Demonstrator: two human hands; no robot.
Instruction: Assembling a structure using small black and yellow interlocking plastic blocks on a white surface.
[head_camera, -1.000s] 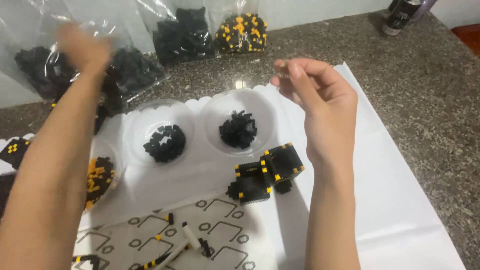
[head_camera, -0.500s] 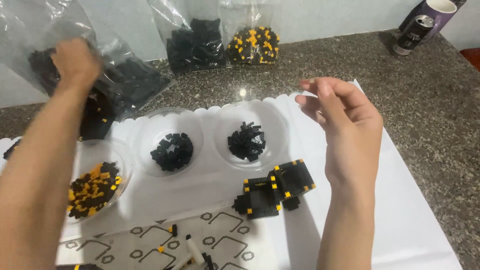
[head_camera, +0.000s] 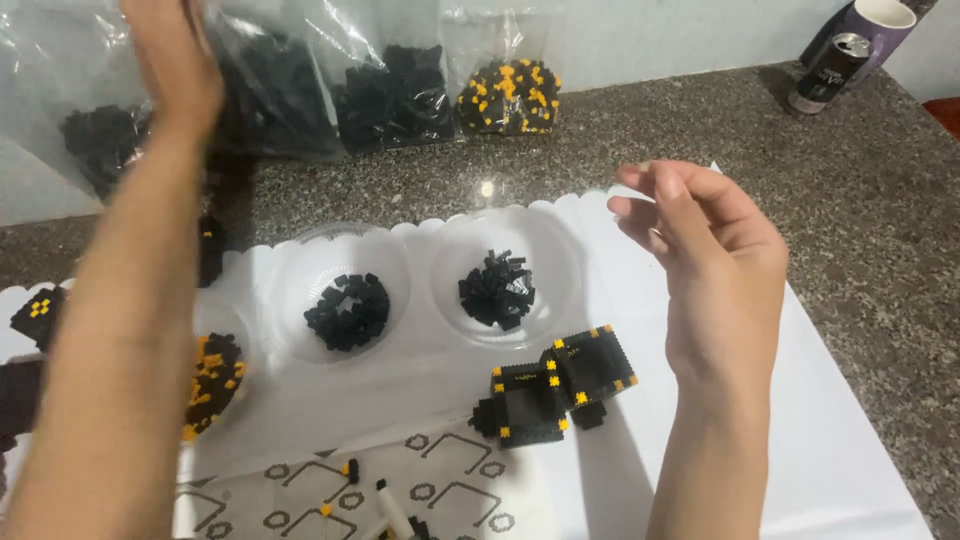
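Left hand (head_camera: 175, 65) reaches flat-fingered to the plastic bag (head_camera: 270, 95); right hand (head_camera: 715, 260) hovers, fingers loosely curled, empty

The one view comes from the camera on my head, looking steeply down and forward across the granite counter (head_camera: 850, 240) toward its far edge and the wall behind. It sits close: my forearms enter from the bottom edge, my left hand (head_camera: 175, 70) reaching the top left corner of the view, my right hand (head_camera: 715, 255) right of centre. The white paper sheet (head_camera: 850, 450) fills the near counter, cut off below and at left.
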